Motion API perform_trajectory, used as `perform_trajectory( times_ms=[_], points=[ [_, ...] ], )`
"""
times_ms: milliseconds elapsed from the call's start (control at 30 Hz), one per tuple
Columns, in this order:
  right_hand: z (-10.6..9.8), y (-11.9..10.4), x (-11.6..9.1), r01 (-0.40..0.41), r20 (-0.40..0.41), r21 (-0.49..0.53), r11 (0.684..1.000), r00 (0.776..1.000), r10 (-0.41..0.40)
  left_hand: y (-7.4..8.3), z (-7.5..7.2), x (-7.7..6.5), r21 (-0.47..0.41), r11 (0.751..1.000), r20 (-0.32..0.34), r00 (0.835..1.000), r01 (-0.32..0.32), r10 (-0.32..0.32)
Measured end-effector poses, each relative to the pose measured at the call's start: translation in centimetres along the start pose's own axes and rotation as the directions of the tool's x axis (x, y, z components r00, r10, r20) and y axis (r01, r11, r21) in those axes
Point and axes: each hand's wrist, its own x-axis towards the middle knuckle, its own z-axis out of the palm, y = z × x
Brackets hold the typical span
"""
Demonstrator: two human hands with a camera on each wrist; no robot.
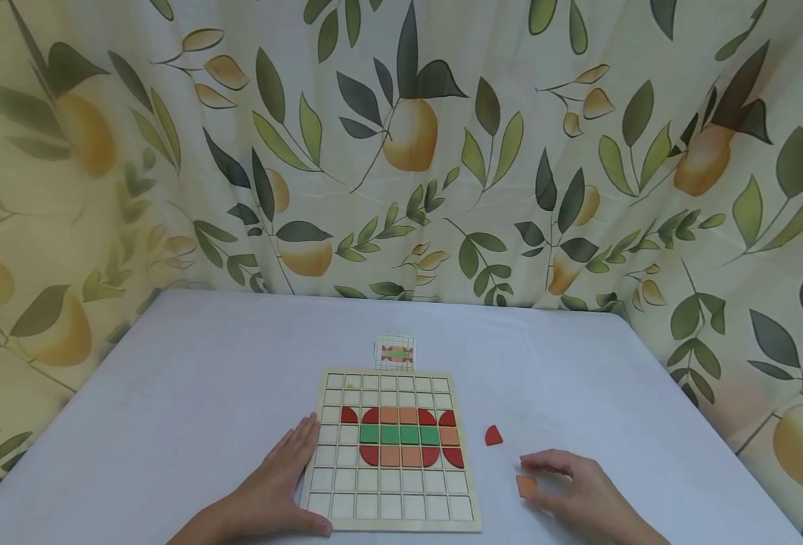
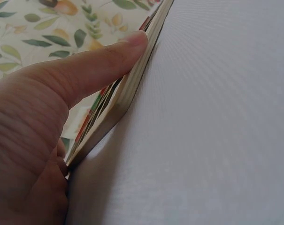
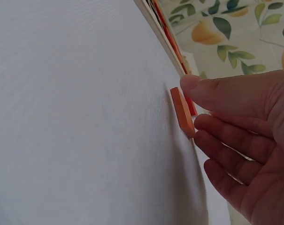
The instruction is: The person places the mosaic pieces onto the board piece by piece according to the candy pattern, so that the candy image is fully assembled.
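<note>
A pale wooden grid board (image 1: 367, 482) lies flat on the table. Green squares (image 1: 390, 434), orange squares (image 1: 389, 456) and red quarter-round pieces (image 1: 368, 455) sit in its middle rows. My left hand (image 1: 272, 477) rests against the board's left side, fingers straight along the edge and thumb on the near corner. To the right of the board, my right hand (image 1: 574, 488) is at a loose orange square tile (image 1: 527, 486); its thumb and fingers stand apart around the tile, which lies on the cloth in the right wrist view. A loose red quarter-round piece (image 1: 493, 435) lies just beyond.
Behind the board's far edge a small card (image 1: 395, 353) shows a printed grid with a coloured pattern. White cloth (image 1: 224, 363) covers the table. A curtain (image 1: 401, 189) printed with fruit and leaves hangs behind and at both sides.
</note>
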Motion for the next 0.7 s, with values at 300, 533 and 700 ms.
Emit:
perform_trajectory(
  times_ms=[300,533,700],
  points=[
    [-0.5,1.5,-0.1,0.039,0.1,0.028,0.999,0.994,-0.042,0.0,0.0,0.0,0.012,1.0,-0.001,1.0,-0.005,0.005],
    [-0.6,1.9,-0.2,0.086,0.122,0.05,0.995,0.988,-0.092,-0.1,0.1,0.0,0.005,1.0,-0.013,1.0,-0.024,0.024],
    [-0.4,1.9,-0.3,0.07,0.096,0.049,0.996,0.993,-0.074,-0.1,0.1,-0.1,0.004,1.0,-0.015,0.999,-0.03,0.03]
  ],
)
